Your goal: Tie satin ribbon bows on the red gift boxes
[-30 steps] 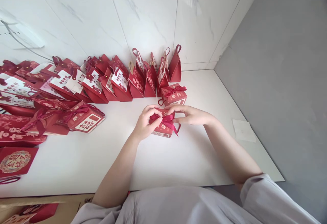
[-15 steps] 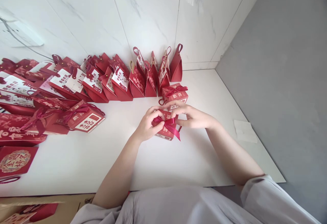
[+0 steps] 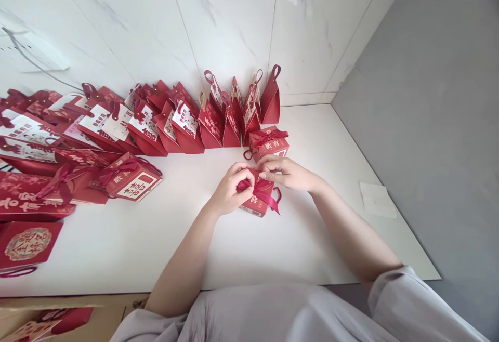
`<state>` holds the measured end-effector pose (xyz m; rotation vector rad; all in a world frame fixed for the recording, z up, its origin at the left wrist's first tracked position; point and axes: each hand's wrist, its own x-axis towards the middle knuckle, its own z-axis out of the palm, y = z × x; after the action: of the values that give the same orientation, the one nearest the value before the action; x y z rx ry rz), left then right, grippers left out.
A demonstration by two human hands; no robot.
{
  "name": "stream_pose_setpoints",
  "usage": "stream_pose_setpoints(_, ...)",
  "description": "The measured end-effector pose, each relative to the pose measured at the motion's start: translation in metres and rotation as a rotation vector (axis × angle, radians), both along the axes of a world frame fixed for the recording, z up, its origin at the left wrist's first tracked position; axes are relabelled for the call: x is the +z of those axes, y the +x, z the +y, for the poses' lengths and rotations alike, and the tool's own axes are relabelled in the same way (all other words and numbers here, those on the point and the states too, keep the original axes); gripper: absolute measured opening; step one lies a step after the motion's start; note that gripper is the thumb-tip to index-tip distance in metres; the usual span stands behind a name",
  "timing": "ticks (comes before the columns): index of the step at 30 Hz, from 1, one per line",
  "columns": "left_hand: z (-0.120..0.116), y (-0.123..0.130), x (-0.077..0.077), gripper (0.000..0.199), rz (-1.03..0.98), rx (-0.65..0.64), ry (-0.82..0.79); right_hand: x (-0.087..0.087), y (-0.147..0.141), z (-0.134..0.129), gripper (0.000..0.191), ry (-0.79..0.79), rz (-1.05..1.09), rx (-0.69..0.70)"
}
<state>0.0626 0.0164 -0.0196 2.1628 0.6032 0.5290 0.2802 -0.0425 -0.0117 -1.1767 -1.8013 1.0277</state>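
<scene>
A small red gift box (image 3: 253, 208) with pale lettering lies on the white table in front of me. A crimson ribbon (image 3: 268, 199) crosses its top, one tail hanging over the right side. My left hand (image 3: 233, 190) pinches the ribbon between thumb and fingers at the box's left. From the right, my right hand (image 3: 288, 174) reaches over the far edge, its thumb and fingers closed at the ribbon; the exact grip is partly hidden. A dark red cord handle shows beside the box. Just behind stands another red box (image 3: 275, 145) with a tied bow.
Several red peaked gift bags (image 3: 186, 123) line the marble-look wall. At left are more red boxes, including one with a bow (image 3: 128, 178). White paper (image 3: 377, 200) lies near the table's right edge. Below the front edge sits an open cardboard carton (image 3: 107, 316).
My right hand has shifted slightly up and left along the ribbon, its fingers closer together. The cord handle at the box's right shows more. My left hand stays pinched on the ribbon.
</scene>
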Motion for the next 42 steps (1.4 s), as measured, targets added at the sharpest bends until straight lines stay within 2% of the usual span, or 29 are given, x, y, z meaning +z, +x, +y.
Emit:
stream_pose_setpoints(3,-0.002,-0.003,0.006,0.005,-0.016,0.027,-0.004,0.001,0.001,-0.001,0.033,-0.021,-0.028,-0.001)
stream_pose_setpoints(8,0.006,-0.019,0.019,0.038,-0.008,0.228,-0.034,0.007,0.005,-0.003,0.031,-0.099,0.014,0.039)
stream_pose_setpoints(11,0.014,-0.027,0.023,0.034,0.123,0.278,-0.093,0.006,0.005,-0.003,0.028,-0.142,0.060,0.114)
stream_pose_setpoints(14,0.018,-0.029,0.025,0.037,0.218,0.245,-0.220,0.001,0.005,-0.001,0.027,-0.157,0.085,0.146)
stream_pose_setpoints(19,0.018,-0.033,0.025,0.049,0.252,0.209,-0.407,0.000,0.003,-0.001,0.031,-0.154,0.079,0.133)
stream_pose_setpoints(23,0.021,-0.037,0.022,0.051,0.322,0.064,-0.564,0.002,-0.001,-0.002,0.036,-0.164,0.052,0.119)
stream_pose_setpoints(29,0.022,-0.037,0.021,0.045,0.449,-0.101,-0.597,0.002,-0.005,-0.002,0.032,-0.144,0.051,0.116)
stream_pose_setpoints(36,0.020,-0.038,0.034,0.041,0.353,-0.161,-0.665,0.002,-0.003,-0.002,0.031,-0.082,0.012,0.054)
stream_pose_setpoints(42,0.018,-0.040,0.030,0.047,0.575,-0.248,-0.610,0.004,-0.001,-0.003,0.034,-0.084,-0.013,0.039)
